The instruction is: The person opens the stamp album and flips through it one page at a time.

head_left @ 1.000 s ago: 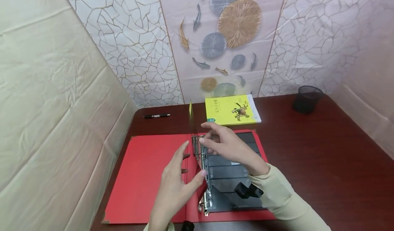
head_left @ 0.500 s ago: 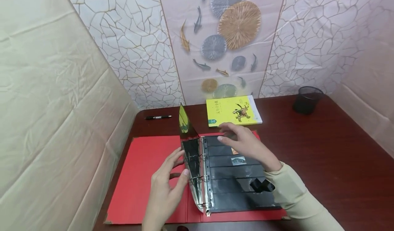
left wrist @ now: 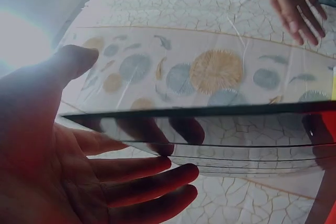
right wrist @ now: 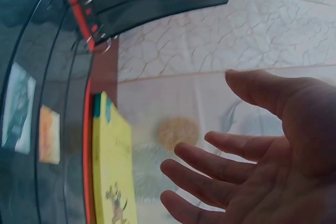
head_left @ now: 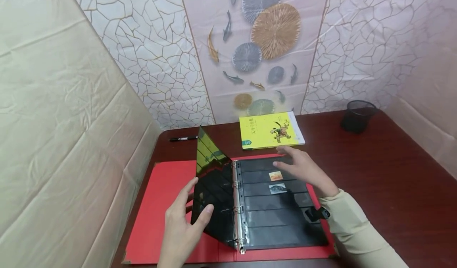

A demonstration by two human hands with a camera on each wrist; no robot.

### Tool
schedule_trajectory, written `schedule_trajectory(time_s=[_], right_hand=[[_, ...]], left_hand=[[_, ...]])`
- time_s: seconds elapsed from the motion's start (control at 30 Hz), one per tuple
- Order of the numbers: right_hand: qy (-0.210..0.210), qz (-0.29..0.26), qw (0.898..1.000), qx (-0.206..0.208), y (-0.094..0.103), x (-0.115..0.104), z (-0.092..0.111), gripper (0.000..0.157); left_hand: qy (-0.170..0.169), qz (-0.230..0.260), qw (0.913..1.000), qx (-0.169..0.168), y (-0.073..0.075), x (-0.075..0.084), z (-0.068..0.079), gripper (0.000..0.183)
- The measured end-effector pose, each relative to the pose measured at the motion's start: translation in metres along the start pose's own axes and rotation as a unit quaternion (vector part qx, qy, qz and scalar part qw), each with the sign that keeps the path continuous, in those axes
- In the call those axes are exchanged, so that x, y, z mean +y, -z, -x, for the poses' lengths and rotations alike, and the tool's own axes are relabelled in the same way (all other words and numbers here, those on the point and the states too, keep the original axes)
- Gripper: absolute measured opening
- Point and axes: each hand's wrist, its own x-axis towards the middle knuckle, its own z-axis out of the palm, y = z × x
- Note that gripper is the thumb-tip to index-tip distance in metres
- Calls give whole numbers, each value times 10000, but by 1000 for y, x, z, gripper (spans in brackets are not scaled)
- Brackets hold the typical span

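Note:
A red ring binder [head_left: 157,208] lies spread on the table with dark pocket pages. One translucent dark page [head_left: 216,188] stands tilted leftward from the rings [head_left: 235,208]. My left hand [head_left: 180,224] is at this page's outer edge, fingers behind and thumb in front; in the left wrist view the thumb is apart from the page [left wrist: 247,124] and the fingers are extended. On the right-hand page [head_left: 278,236] sit an orange stamp [head_left: 275,176] and a grey-blue stamp [head_left: 277,188]. My right hand [head_left: 307,170] hovers over that page's upper right, fingers spread, holding nothing.
A yellow book [head_left: 267,131] lies behind the binder, near the patterned backdrop. To its left is a black pen [head_left: 183,138], partly behind the raised page's tip. A black mesh cup [head_left: 357,117] stands at the back right. A cloth wall [head_left: 71,141] borders the left side.
The raised page has swung left from nearly upright. My left hand has moved left with it, and my right hand has drawn back to the right, uncovering the two stamps.

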Motion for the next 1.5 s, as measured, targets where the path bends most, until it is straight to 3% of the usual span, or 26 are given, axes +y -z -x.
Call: schedule_trajectory(time_s=[0.27,0.67,0.93,1.23,1.5], right_hand=[[-307,245,9980,-493,-1,20,-5,71],[-710,644,9893,-1096,-10,52,-15,94],[-943,808,9852,-1179,-15,67,-18,101],[-760,867,9859,-1209,-23,76,-19,98],[-909,1039,9817,-1311,-23,76,-22,100]], left_hand=[[402,-328,9985,-162,10,-8,1,72],[969,-671,9929,-178,22,-33,2,72],[1357,-882,9852,-565,26,-51,3,76],[1628,-948,9795,-713,31,-66,3,80],[1839,-1144,9722,-890,30,-86,3,84]])
